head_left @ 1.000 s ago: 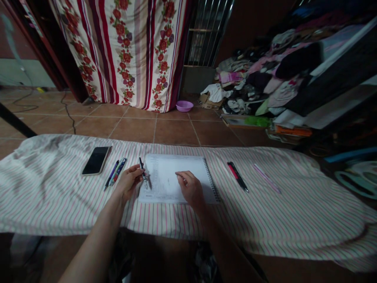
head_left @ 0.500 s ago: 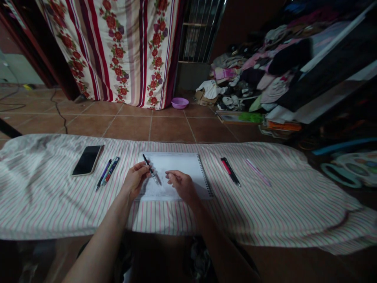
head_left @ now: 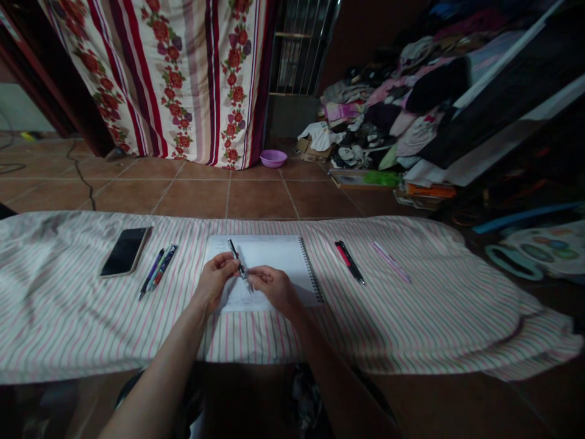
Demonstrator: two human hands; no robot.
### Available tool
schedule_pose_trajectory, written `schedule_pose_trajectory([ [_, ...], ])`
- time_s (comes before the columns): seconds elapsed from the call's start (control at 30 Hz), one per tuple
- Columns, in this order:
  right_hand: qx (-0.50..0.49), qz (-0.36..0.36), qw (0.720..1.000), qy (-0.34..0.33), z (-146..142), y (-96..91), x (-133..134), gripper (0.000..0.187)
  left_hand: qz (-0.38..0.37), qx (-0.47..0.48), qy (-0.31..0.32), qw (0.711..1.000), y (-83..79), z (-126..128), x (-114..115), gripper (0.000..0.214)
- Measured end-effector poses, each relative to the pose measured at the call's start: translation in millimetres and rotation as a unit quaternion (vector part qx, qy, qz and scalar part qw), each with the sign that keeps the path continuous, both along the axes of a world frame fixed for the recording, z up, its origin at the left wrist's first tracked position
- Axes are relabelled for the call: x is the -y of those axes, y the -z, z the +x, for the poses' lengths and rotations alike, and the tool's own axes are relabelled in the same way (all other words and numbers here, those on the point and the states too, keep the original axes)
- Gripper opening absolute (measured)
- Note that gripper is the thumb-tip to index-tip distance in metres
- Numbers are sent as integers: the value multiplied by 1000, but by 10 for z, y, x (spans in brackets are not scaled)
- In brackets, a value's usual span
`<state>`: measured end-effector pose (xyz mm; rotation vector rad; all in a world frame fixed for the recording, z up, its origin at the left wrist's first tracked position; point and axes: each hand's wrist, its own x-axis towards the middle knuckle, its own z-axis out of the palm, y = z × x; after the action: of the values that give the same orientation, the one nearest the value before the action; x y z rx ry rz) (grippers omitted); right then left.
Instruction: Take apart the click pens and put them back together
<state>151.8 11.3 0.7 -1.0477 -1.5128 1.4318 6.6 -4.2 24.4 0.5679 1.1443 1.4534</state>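
A white spiral notebook lies open on the striped cloth in front of me. My left hand is closed around a black pen, which slants up over the page. My right hand has its fingers pinched on the pen's lower end, so both hands meet above the notebook's near half. The pen's tip is hidden between my fingers.
A dark phone and two or three pens lie left of the notebook. A red-and-black pen and a pink pen lie to its right. Beyond the striped cloth are a tiled floor, a flowered curtain, a purple bowl and heaped clothes.
My right hand left the page and moved left to the pen in my left hand, and now grips its lower end. The pen has tilted more over the notebook.
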Motion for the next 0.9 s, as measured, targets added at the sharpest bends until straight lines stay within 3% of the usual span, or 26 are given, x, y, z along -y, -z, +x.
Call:
schedule_pose_trajectory([
  [0.27, -12, -31, 999, -35, -46, 10, 86, 15, 0, -47, 63, 997, -23, 53, 70, 32],
  [0.67, 45, 13, 996, -75, -70, -53, 189, 8, 16, -104, 134, 985, -41, 54, 207, 23],
  [0.8, 63, 8, 992, -107, -34, -83, 168, 12, 28, -157, 120, 980, -3, 13, 226, 21],
  [0.9, 77, -4, 995, -57, 7, -111, 115, 16, 33, -250, 101, 962, 59, -50, 222, 17],
])
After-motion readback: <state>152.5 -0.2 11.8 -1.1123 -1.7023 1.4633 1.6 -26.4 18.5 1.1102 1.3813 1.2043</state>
